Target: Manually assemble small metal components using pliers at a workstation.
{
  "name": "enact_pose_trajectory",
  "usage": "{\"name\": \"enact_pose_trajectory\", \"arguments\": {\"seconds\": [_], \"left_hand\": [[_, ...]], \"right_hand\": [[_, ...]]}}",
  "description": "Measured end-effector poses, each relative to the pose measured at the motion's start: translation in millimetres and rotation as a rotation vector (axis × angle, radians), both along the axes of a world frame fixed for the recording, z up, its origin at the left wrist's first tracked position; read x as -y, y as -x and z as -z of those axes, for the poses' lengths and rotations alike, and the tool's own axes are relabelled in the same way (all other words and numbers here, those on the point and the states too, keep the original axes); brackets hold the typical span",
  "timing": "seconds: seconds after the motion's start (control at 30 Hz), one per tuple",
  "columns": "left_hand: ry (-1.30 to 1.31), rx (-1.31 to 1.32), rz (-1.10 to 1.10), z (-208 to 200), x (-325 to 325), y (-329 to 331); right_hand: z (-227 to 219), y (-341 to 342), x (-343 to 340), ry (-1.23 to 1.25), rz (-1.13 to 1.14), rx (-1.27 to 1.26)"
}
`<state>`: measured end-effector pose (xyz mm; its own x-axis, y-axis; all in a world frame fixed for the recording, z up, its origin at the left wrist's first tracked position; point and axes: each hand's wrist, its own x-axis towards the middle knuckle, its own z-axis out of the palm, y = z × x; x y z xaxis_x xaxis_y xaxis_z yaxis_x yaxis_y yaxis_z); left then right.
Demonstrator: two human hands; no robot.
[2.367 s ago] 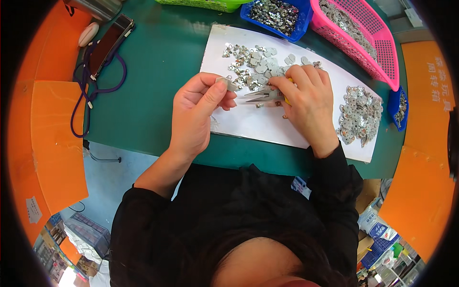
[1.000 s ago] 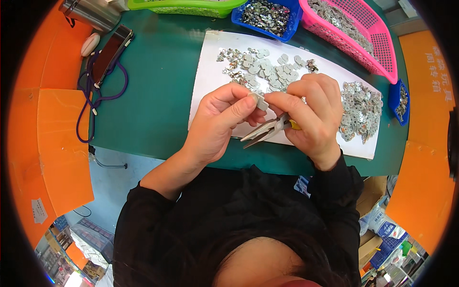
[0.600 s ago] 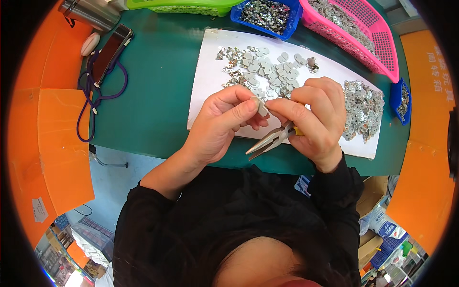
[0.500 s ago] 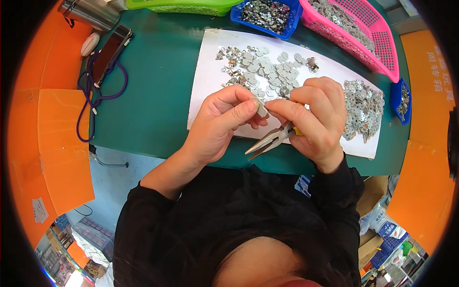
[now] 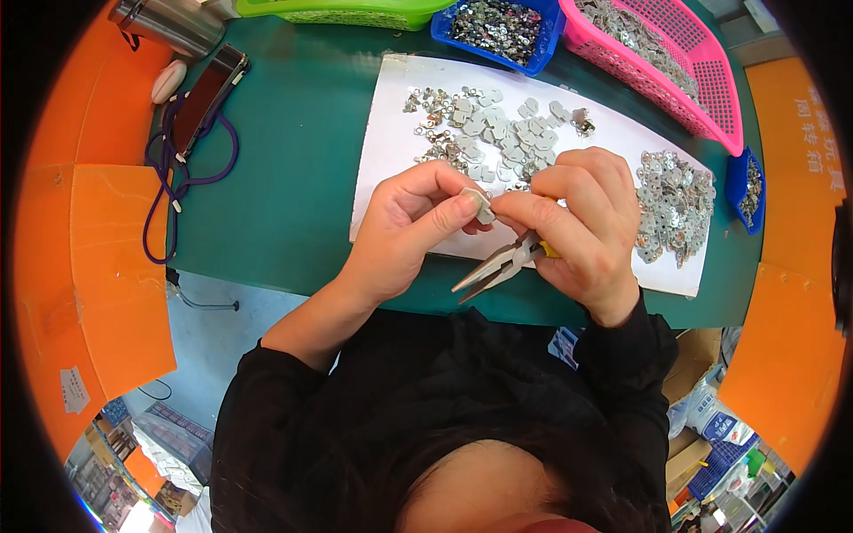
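Observation:
My left hand (image 5: 402, 226) pinches a small pale grey flat piece (image 5: 481, 206) between thumb and forefinger. Against that piece's right side press the fingertips of my right hand (image 5: 579, 226); any tiny part between them is too small to make out. The same right hand keeps long-nose pliers (image 5: 505, 265) in its palm, yellow handle partly hidden, jaws pointing down and left, slightly apart and with nothing in them. Beyond my hands, a loose pile of similar grey pieces (image 5: 511, 133) lies on a white board (image 5: 382, 115), with small metal fittings (image 5: 435, 111) at its left.
A heap of shiny metal-and-clear pieces (image 5: 671, 209) covers the board's right side. Along the back stand a green basket (image 5: 355, 13), a blue tray (image 5: 542, 53) and a pink basket (image 5: 724, 115). A small blue tray (image 5: 737, 191) sits right. Left are a phone (image 5: 200, 111) with cord and a steel flask (image 5: 178, 27).
The grey piece has turned a little in my fingertips. My right hand and the pliers have shifted slightly to the left.

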<state>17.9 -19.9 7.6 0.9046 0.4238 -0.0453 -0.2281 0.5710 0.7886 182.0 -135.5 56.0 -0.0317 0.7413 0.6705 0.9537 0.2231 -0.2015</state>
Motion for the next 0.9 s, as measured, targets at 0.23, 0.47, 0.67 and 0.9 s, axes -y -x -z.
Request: {"name": "enact_pose_trajectory", "arguments": {"seconds": [0.23, 0.47, 0.67, 0.9], "left_hand": [[0.103, 0.104, -0.148, -4, 10, -4], [-0.036, 0.170, -0.290, -5, 19, -10], [0.375, 0.100, -0.092, -6, 9, -7], [0.730, 0.038, 0.093, -12, 6, -5]], "right_hand": [[7, 13, 3, 0.026, -0.004, -0.258], [17, 24, 9, 0.020, 0.063, -0.569], [13, 25, 9, 0.015, 0.097, -0.683], [10, 25, 13, 0.114, 0.103, -0.860]]}}
